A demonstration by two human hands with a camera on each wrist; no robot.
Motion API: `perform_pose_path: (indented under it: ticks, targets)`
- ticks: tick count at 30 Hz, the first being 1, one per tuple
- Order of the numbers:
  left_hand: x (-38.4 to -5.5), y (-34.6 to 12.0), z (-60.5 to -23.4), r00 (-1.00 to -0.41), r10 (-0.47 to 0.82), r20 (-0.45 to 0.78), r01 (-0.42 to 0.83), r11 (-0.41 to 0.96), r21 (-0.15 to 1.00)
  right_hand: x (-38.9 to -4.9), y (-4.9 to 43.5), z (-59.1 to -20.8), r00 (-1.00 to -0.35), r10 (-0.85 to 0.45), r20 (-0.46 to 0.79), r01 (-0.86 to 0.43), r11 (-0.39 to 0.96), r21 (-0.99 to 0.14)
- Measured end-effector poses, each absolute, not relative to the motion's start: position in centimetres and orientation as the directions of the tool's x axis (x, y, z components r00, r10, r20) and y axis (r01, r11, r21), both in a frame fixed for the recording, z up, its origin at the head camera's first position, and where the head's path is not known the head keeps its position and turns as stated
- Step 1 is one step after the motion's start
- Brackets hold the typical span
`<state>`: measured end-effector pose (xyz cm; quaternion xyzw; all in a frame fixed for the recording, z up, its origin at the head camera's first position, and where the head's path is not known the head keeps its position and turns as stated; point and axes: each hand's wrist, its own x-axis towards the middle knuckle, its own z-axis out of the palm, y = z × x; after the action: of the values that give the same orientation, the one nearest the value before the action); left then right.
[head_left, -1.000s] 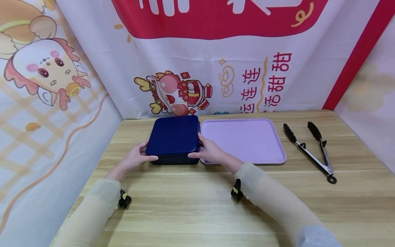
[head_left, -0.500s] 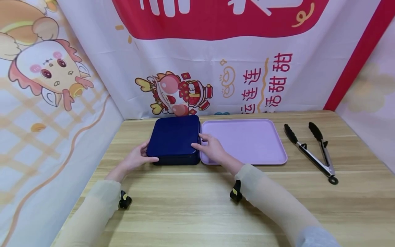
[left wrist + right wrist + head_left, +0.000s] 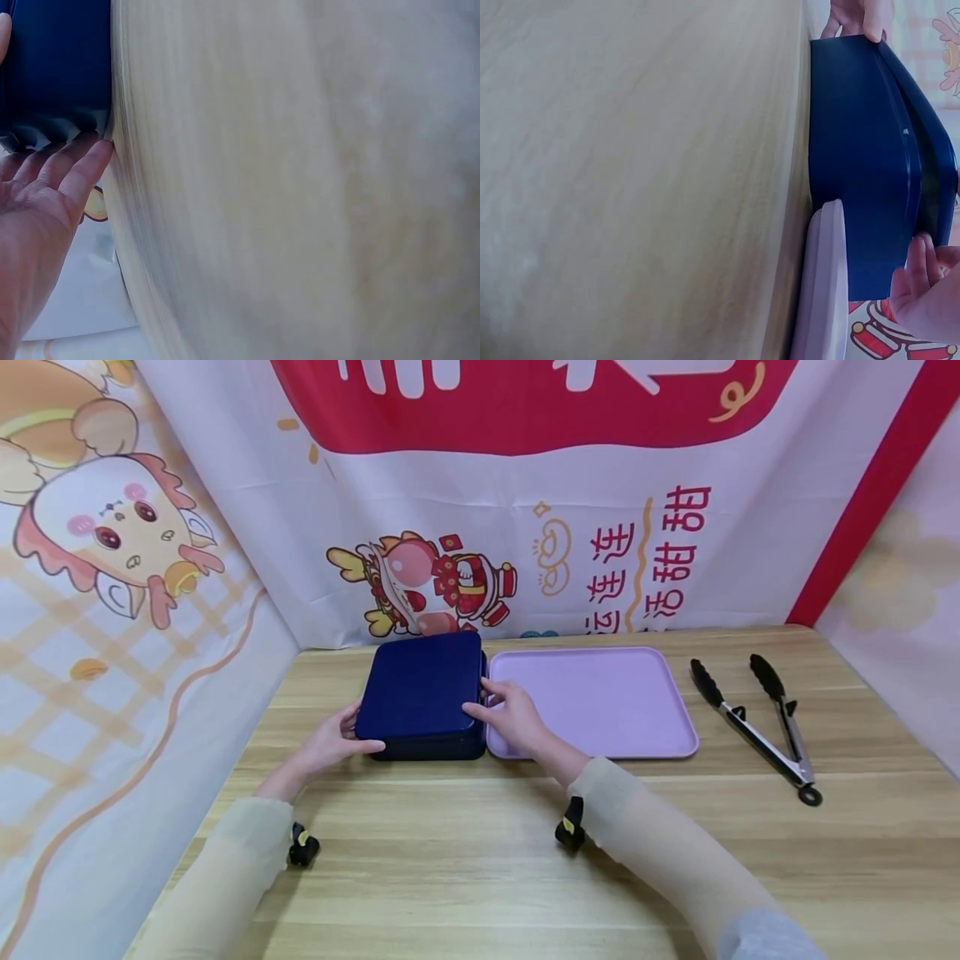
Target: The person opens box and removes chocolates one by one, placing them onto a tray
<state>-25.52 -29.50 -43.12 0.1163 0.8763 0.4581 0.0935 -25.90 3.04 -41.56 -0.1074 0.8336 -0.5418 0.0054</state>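
A dark navy blue rectangular box [image 3: 431,747] sits on the wooden table, its lid [image 3: 420,685] slightly raised. In the right wrist view a dark gap between box and lid widens toward the right hand. My left hand [image 3: 326,747] grips the front left corner of the box, thumb on the front and fingers along the left side. On the other side, my right hand [image 3: 517,722] pinches the lid's right edge, thumb on top and fingers beneath the rim. The contents of the box are hidden.
Right beside the box lies a light purple tray [image 3: 592,702]. Farther right are spread tongs [image 3: 757,735] with black tips and metal arms. A printed cloth [image 3: 570,568] hangs along the table's back edge, and another [image 3: 150,652] covers the left side.
My right thumb has moved from the front of the box up onto the lid. The lid's back and right side have risen slightly. My left hand has stayed at its corner.
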Motion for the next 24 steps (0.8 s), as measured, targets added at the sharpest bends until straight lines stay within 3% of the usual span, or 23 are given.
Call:
perform_pose_path:
  ticks: [12, 20, 24]
  targets:
    - [-25.56, -29.47, -43.13, -0.958, 0.277, -0.074, 0.077, 0.498, 0.864, -25.63, 2.53, -40.93, -0.982, -0.187, 0.037, -0.087, 0.269, -0.959]
    - [-25.23, -29.65, -42.81, -0.954, 0.288, -0.085, 0.069, 0.487, 0.871, -25.69, 2.15, -40.85, -0.98, -0.198, -0.031, 0.044, -0.062, -0.997]
    - [-25.18, -29.87, -42.79, -0.951, 0.296, -0.09, 0.065, 0.477, 0.877, -25.64, 1.99, -40.68, -0.98, -0.196, -0.026, 0.05, -0.121, -0.991]
